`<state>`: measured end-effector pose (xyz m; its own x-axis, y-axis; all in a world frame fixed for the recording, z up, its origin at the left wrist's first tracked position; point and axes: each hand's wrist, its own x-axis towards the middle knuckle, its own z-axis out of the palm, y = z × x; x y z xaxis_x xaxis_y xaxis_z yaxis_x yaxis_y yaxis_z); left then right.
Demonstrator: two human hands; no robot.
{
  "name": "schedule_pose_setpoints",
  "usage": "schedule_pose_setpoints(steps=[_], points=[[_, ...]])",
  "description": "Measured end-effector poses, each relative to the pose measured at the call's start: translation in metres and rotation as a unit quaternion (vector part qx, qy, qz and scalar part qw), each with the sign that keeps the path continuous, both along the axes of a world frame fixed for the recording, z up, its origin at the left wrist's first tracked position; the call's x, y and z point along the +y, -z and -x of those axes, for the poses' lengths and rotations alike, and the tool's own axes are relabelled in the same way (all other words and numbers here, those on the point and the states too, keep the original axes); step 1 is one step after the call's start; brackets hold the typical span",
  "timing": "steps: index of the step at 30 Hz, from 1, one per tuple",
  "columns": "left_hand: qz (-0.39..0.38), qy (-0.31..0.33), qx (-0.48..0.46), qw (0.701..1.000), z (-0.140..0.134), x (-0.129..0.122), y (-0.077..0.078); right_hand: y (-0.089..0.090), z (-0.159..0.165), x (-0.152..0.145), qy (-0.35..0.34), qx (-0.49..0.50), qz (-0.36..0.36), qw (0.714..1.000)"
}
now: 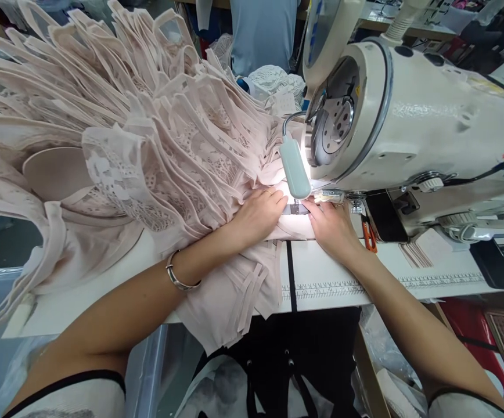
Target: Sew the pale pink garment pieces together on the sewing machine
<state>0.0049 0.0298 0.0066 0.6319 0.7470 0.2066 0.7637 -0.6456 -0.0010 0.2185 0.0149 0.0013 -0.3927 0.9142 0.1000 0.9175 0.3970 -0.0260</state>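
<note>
My left hand (pixel 258 215) and right hand (pixel 333 226) are lying near each other but apart, fingertips pointing toward the lit sewing spot, while both are touching the pale pink cloth (pixel 293 229) that is lying on the white table (pixel 326 254) in front of me. I cannot tell whether my fingers are pinching it or only pressing it flat. The sewing machine (pixel 443 110) is standing over my right hand, and a small greenish lamp (pixel 294 168) is hanging just above the gap between my hands. A big heap of pink lace garments (pixel 177 139) is spreading on my left, reaching up to my left hand. Orange-handled scissors (pixel 369 235) are lying just beside my right hand, and a silver bracelet (pixel 177 276) is circling my left forearm.
</note>
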Motion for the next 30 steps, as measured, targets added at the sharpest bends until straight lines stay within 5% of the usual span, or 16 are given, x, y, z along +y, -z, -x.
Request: schedule_pose_setpoints(steps=[20,27,30], points=[[-0.027,0.051,0.018,0.998,-0.003,0.009,-0.001,-0.002,0.004,0.002,0.011,0.058,0.067,0.996],[-0.034,-0.039,0.015,0.999,-0.008,0.007,0.000,-0.007,0.007,0.004,0.029,0.066,0.088,0.994],[-0.072,-0.021,0.017,0.997,-0.009,0.000,-0.004,-0.011,0.005,0.003,0.024,0.078,0.098,0.992]])
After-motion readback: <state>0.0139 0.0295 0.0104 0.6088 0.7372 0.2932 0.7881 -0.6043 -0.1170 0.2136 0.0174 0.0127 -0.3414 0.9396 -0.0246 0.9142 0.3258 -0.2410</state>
